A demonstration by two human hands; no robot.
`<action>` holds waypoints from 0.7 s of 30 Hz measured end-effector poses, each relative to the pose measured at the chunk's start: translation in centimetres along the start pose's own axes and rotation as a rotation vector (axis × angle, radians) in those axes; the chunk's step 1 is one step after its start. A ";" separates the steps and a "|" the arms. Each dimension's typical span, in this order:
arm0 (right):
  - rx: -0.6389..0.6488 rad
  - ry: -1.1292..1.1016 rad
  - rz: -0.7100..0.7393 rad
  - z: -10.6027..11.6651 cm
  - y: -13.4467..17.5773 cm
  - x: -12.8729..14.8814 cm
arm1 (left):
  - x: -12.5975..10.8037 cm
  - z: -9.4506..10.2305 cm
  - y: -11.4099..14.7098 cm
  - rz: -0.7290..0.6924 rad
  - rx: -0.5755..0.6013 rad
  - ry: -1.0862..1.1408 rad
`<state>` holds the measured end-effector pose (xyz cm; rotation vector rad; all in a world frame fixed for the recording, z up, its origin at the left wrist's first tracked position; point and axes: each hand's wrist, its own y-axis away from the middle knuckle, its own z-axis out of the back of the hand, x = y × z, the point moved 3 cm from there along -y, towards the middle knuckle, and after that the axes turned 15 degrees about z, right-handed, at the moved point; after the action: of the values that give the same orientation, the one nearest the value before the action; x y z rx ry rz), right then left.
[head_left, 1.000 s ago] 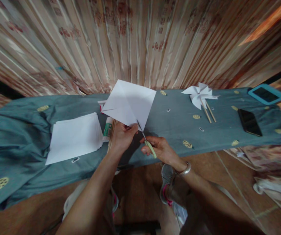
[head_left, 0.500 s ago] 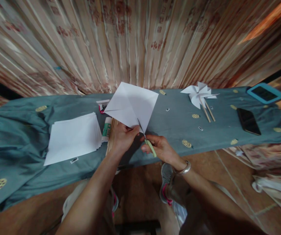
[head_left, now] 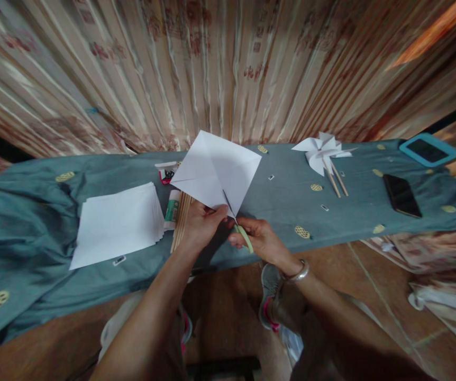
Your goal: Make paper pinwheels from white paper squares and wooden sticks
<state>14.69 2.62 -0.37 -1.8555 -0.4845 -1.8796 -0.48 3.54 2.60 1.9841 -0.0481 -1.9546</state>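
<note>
A creased white square sheet of paper (head_left: 222, 166) is held above the table, one corner toward me. My left hand (head_left: 204, 222) pinches its near edge, thumb on top. My right hand (head_left: 257, 235) is closed on green-handled scissors (head_left: 244, 239), whose blades lie at the near corner, along the diagonal crease. Just left of the paper, partly under it, are a bundle of thin wooden sticks (head_left: 178, 230), a glue stick (head_left: 172, 209) and a small red-and-white box (head_left: 165, 173) with dark contents.
A stack of white paper (head_left: 119, 225) lies on the left of the cloth-covered table (head_left: 283, 211). To the right are paper pinwheels (head_left: 323, 153) on wooden sticks, a dark phone (head_left: 402, 196) and a blue-framed tablet (head_left: 429, 150). A pleated curtain (head_left: 228, 69) hangs behind.
The paper has shifted slightly right and turned a little. The scissor handles sit closer together, and the blades look more closed at the paper's corner.
</note>
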 end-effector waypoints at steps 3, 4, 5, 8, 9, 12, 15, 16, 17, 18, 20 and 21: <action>-0.010 -0.023 -0.007 -0.1 -0.1 0.0 | -0.1 0.0 0.0 0.009 -0.014 -0.014; -0.010 -0.023 -0.009 -0.1 -0.1 0.1 | -0.2 0.0 0.1 0.012 -0.019 -0.015; -0.011 -0.019 -0.010 -0.1 -0.1 0.2 | -0.3 0.0 0.2 0.015 -0.020 -0.019; -0.010 0.011 -0.001 0.1 -0.1 0.6 | -0.9 -0.2 0.7 0.019 -0.007 -0.049; -0.010 0.015 0.000 0.1 -0.1 0.7 | -1.1 -0.3 0.9 0.019 -0.004 -0.058; -0.014 -0.005 -0.001 0.1 -0.1 0.6 | -1.5 -0.3 1.1 0.022 -0.011 -0.068; -0.023 -0.013 0.002 0.1 -0.1 0.5 | -1.4 -0.2 1.0 0.028 -0.011 -0.062; -0.025 -0.008 0.003 0.0 -0.2 0.5 | -1.3 -0.2 1.0 0.028 -0.008 -0.054; -0.026 0.000 0.002 0.1 -0.2 0.6 | -1.2 -0.2 0.9 0.029 -0.003 -0.044; -0.026 0.005 0.001 0.1 -0.2 0.6 | -1.1 -0.3 0.9 0.032 0.006 -0.032; -0.023 0.015 0.000 0.1 -0.3 0.8 | -0.8 -0.4 0.8 0.049 0.035 0.004; -0.022 0.019 0.000 0.1 -0.3 0.9 | -0.7 -0.5 0.8 0.061 0.052 0.022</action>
<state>14.64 2.90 0.57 -1.8499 -0.4591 -1.9084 0.12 3.08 3.44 2.0119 -0.1531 -1.9117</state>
